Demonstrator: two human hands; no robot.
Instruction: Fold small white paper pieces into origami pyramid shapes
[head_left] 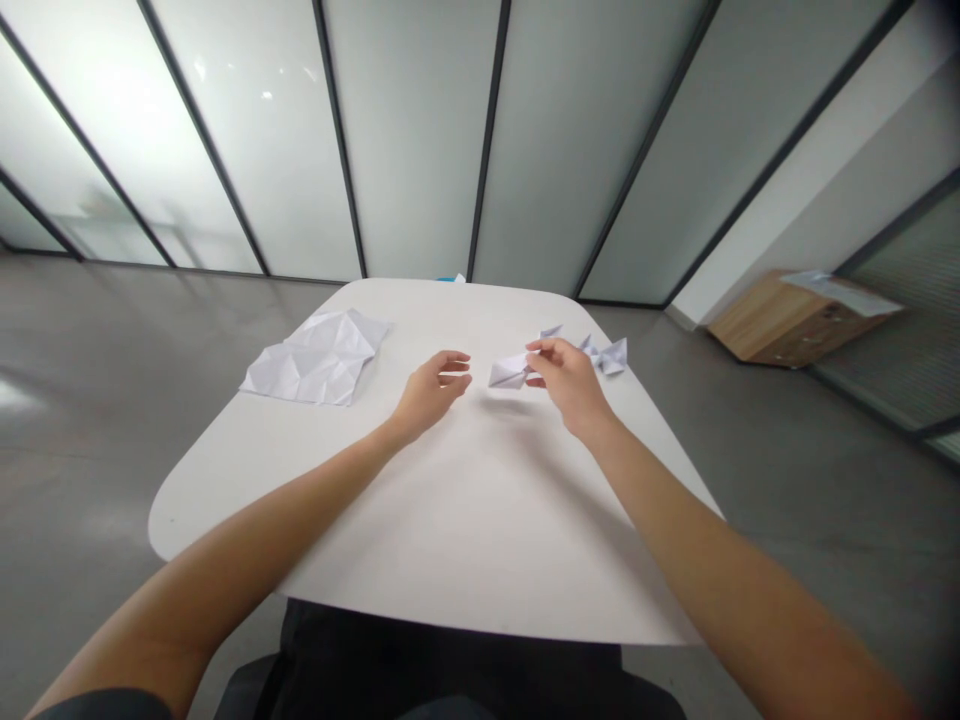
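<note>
Between the thumb and fingers of my right hand [568, 382] is a folded white paper piece [508, 373], held just above the table, with a shadow beneath it. My left hand [435, 392] hovers to the left of that piece, its fingers apart and nothing in them. More folded white paper shapes [613, 356] lie beyond and to the right of my right hand, partly hidden by it. Over on the left of the table rests a creased, unfolded white sheet [319, 360].
The white table [465, 540] has rounded corners. At its far edge a small blue item [447, 279] shows. A wooden cabinet [799, 318] stands on the floor at the right. Frosted glass panels [412, 130] with dark frames close off the far side.
</note>
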